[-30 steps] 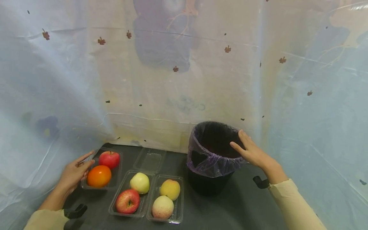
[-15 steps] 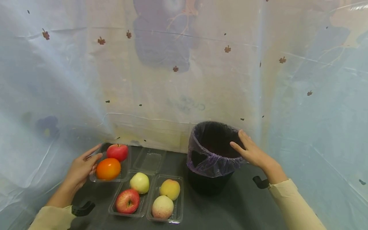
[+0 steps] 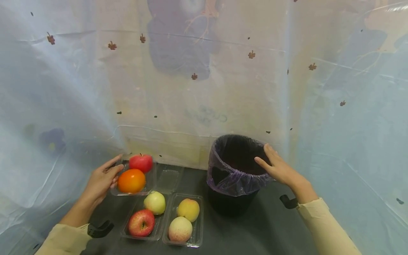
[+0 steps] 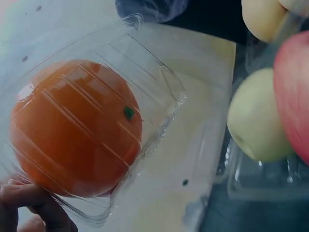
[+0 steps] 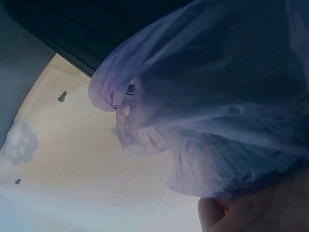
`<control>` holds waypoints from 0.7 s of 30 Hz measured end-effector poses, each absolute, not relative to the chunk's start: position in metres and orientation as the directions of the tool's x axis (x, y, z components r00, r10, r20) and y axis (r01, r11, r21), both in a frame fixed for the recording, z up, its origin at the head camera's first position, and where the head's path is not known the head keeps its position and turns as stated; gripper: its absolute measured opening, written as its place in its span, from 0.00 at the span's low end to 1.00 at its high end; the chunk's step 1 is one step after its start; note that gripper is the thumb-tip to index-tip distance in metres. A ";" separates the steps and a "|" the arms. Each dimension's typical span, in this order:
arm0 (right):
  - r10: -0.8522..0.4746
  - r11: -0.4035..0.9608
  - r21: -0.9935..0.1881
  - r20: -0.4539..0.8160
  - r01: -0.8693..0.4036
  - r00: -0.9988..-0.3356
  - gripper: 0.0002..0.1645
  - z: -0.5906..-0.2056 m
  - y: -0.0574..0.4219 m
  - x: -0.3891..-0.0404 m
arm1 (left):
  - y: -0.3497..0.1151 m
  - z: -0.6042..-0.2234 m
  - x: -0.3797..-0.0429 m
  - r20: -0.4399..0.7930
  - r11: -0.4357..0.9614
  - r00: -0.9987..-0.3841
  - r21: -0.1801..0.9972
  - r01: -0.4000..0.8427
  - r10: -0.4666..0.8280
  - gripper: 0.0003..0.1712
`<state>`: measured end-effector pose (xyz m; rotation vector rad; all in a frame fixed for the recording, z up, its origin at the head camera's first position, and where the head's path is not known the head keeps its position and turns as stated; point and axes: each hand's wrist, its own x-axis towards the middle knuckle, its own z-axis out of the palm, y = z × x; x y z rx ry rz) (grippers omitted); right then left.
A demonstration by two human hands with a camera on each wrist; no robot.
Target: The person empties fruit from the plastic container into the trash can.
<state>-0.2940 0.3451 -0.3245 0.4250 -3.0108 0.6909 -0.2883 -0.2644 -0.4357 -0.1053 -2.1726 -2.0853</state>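
My left hand [image 3: 100, 180] grips the left edge of a clear plastic tray [image 3: 152, 182], raised above the table. Inside it sit a red apple [image 3: 141, 163] and a smooth orange-coloured fruit [image 3: 131, 181]. In the left wrist view the orange fruit [image 4: 77, 128] shows through the ridged plastic, with fingers [image 4: 34, 203] at the tray's edge. My right hand [image 3: 283, 170] rests at the right rim of a black bin [image 3: 232, 203], its fingers extended. A purple bag [image 3: 239, 186] lines the bin; in the right wrist view the bag [image 5: 203, 159] partly covers the hand.
Nearer me on the dark table [image 3: 242, 237], one clear tray [image 3: 125, 232] holds a red-striped apple [image 3: 141, 223] and a pale yellow-green apple [image 3: 154, 203]. Beside it, another tray [image 3: 200, 230] holds two peaches [image 3: 180, 229]. An empty-looking clear tray [image 3: 169, 179] lies behind them. Plastic sheeting [image 3: 204, 88] hangs at the back.
My left hand has carried the tray with the red apple and orange fruit up and to the right, partly over the tray behind. The right hand stays at the bin.
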 end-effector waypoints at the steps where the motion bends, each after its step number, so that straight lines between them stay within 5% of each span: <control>1: -0.258 0.865 -0.424 0.083 -0.269 -0.963 0.58 -0.325 0.345 -0.294 | -0.262 -0.434 -0.289 0.141 0.042 -0.989 0.989 0.140 -0.036 0.40; 21: -0.243 0.862 -0.440 0.076 -0.251 -0.967 0.58 -0.326 0.344 -0.294 | -0.208 -0.387 -0.287 0.203 -0.020 -0.978 0.979 0.202 0.049 0.37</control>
